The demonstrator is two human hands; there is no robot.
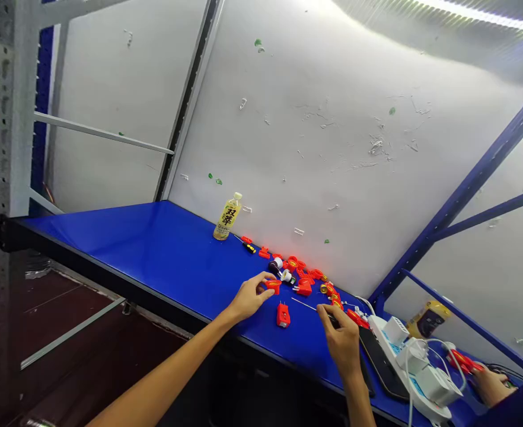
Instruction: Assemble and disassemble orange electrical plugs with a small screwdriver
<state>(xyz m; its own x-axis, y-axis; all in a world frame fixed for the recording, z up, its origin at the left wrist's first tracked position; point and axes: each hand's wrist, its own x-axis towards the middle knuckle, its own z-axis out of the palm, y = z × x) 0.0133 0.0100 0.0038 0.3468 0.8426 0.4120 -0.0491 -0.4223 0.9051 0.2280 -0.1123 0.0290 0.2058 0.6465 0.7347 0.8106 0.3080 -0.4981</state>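
A small red plastic part is pinched between the thumb and fingers of my left hand, just above the blue table. My right hand is closed around the dark handle of a screwdriver, whose thin metal shaft points left toward the red part. Between my hands, nearer the front edge, a red plug lies with its metal pins facing the back. Behind them are loose red parts, a white-and-black round piece and a dark one with a white end.
A yellow-labelled bottle stands by the back wall, with a yellow-and-black screwdriver beside it. On the right lie a black phone and a white power strip with chargers. Another person's hand is at the far right.
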